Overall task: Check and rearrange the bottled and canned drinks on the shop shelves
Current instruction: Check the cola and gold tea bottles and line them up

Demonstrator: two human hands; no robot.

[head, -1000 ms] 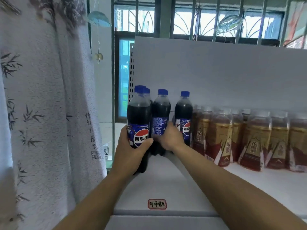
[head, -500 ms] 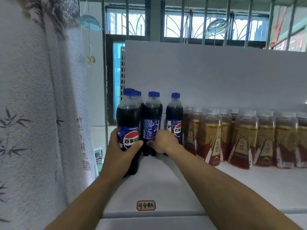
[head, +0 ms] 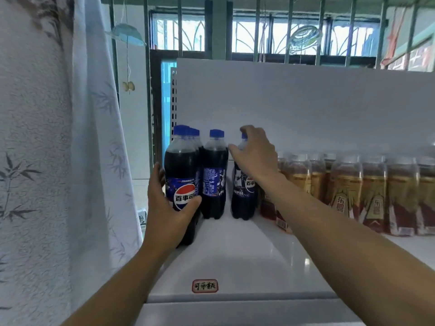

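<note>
Saw only a sliver of blue cap on right cola [head: 243, 201]; rest covered by right hand [head: 256, 156]. Could not read last label character on front cola [head: 181, 175], covered by left hand [head: 169, 208] thumb. Could not count rear colas [head: 195, 133] at centre left: caps only. Found teas [head: 348, 184] at right blurred, lower-left ones behind right forearm [head: 329, 222], last one cut by right edge. Lost it and left forearm [head: 113, 290] at bottom edge.

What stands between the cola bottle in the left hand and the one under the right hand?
The head view shows a third cola bottle standing upright between the left bottle and the right bottle.
</note>
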